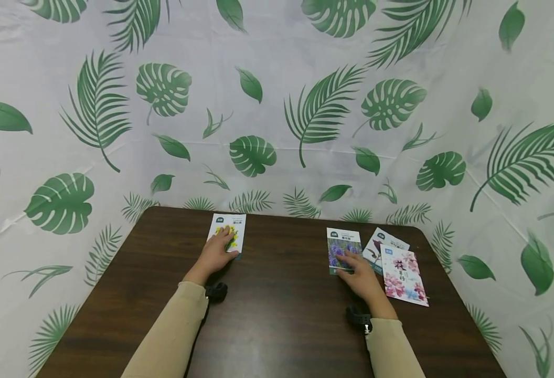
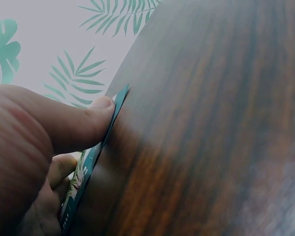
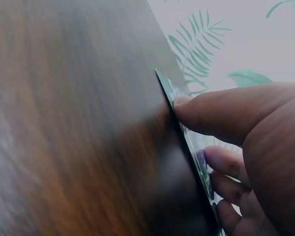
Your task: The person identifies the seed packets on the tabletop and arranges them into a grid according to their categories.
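In the head view my left hand rests on a white seed packet with yellow flowers near the table's far edge. The left wrist view shows the thumb and fingers touching the face of that packet, which lies against the tabletop. To the right, my right hand lies over a seed packet with purple flowers. Its thumb touches the packet near one edge, and the other fingers touch the same face. Both hands' fingers look relaxed, and part of each packet is hidden beneath them.
Beside the right hand lies a pink-blossom packet, overlapping a white packet with a dark purple flower. The dark wooden table meets a leaf-print curtain at its back and sides. Both wrists wear black straps.
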`<state>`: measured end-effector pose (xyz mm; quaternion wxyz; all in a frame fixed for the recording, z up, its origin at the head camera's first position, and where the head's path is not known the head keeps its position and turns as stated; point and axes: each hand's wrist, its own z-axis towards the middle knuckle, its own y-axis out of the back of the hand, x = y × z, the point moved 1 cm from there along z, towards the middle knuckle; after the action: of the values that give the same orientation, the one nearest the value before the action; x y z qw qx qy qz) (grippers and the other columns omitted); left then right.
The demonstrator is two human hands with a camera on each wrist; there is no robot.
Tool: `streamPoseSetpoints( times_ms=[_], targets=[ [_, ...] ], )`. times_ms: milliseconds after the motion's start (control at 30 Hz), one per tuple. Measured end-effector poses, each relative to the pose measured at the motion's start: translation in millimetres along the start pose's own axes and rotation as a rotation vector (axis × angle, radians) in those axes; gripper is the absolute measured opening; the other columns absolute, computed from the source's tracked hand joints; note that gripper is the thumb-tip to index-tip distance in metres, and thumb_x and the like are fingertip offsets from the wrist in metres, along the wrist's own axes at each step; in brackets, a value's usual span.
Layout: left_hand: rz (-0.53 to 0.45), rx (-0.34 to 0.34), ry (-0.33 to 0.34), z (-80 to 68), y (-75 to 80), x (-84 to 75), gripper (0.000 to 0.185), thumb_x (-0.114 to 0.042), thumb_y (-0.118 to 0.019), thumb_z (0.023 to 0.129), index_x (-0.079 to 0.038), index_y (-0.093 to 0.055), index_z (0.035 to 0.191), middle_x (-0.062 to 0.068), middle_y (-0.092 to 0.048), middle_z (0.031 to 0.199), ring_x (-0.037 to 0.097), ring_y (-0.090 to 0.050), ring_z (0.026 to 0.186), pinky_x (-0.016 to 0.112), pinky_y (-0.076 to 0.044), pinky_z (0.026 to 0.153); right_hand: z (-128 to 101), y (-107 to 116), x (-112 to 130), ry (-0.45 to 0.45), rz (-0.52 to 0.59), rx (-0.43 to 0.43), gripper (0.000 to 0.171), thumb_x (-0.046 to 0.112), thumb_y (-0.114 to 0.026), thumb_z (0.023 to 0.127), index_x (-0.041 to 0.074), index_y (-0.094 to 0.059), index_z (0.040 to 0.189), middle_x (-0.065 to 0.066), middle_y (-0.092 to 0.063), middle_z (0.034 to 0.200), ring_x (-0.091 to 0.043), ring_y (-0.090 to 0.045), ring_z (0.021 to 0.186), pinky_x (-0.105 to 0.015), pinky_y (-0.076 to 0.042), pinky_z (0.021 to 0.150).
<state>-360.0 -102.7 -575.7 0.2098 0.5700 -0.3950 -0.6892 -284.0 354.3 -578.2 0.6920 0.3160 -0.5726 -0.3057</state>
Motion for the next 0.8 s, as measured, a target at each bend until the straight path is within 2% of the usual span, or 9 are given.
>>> streamPoseSetpoints(
  times_ms=[400,800],
  targets=[
    [-0.005,-0.002,-0.009,1.7,-0.8,2.3,0.076,-0.025,-0.075,0.105,0.002,-0.040,0.167,0.025,-0.023,0.179,0.046,-0.015,0.169,0.066,-0.011,0.138,2.8,-9.1,16.4,0.016,-0.021,0.018,0.048,0.010,-0.073,0.102,0.008,-0.067,0.150,-0.027,-0.052,0.164,-0.058,-0.044,0.150,-0.077,-0.035,0.122],
    [0.008,-0.001,0.000,-1.3,-0.5,0.4,0.075,-0.025,-0.075,0.105,0.003,-0.041,0.166,0.026,-0.024,0.179,0.046,-0.016,0.169,0.066,-0.012,0.138,8.0,-25.5,33.5,-0.007,-0.013,0.027,0.048,0.014,-0.075,0.102,0.011,-0.069,0.149,-0.025,-0.053,0.164,-0.057,-0.044,0.149,-0.084,-0.030,0.120]
  ],
)
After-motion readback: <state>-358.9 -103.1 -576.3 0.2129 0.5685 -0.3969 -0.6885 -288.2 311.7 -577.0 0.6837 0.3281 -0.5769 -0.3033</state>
